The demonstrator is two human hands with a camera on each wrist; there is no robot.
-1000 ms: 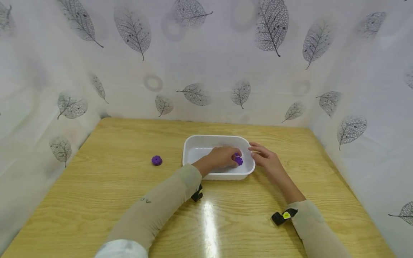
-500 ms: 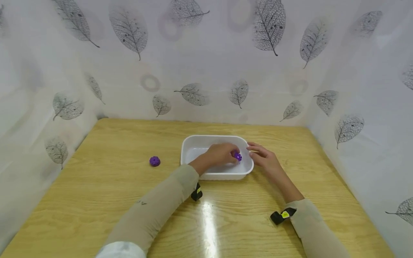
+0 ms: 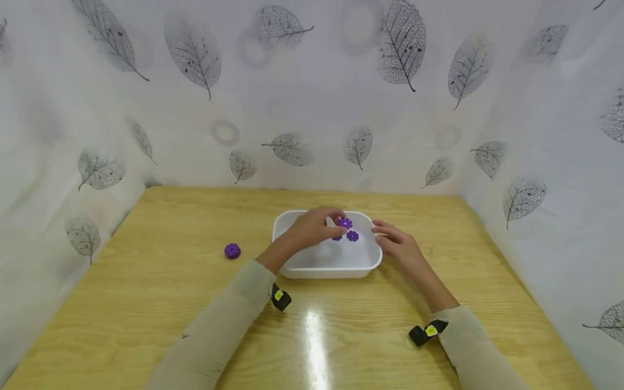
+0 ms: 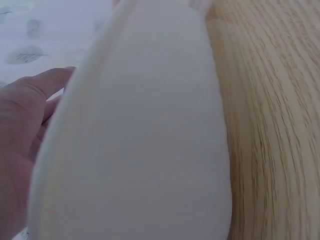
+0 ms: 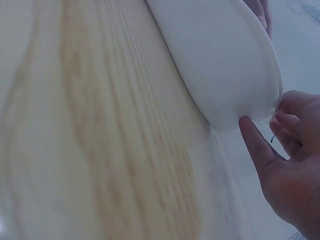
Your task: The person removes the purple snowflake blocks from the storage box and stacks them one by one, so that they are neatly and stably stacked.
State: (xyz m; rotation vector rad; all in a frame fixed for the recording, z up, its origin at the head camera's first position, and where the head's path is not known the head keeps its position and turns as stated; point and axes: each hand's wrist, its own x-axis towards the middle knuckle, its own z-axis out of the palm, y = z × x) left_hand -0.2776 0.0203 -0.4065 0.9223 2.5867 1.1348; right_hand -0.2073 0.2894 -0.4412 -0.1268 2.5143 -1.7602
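In the head view, my left hand [image 3: 312, 228] is over the white plastic tray [image 3: 331, 272], pinching a purple notched disc [image 3: 345, 222] between thumb and fingertips. Just below it shows a second purple notched disc [image 3: 352, 236], and a third purple disc [image 3: 337, 238] is partly covered by the thumb. My right hand [image 3: 401, 246] touches the tray's right end with fairly straight fingers at the rim. The right wrist view has its thumb [image 5: 255, 140] against the outer wall. In the left wrist view the tray's wall [image 4: 145, 130] hides most of the fingers.
A purple rounded piece [image 3: 232, 251] with notched edges lies on the wooden table [image 3: 146, 281], left of the tray. A white leaf-print cloth [image 3: 307, 114] hangs along the back and both sides. Each wrist carries a small black camera [image 3: 280, 298].
My left hand has pulled back left and up from the tray's right end, a disc in its fingers. More purple discs now show. The right hand stays at the rim.
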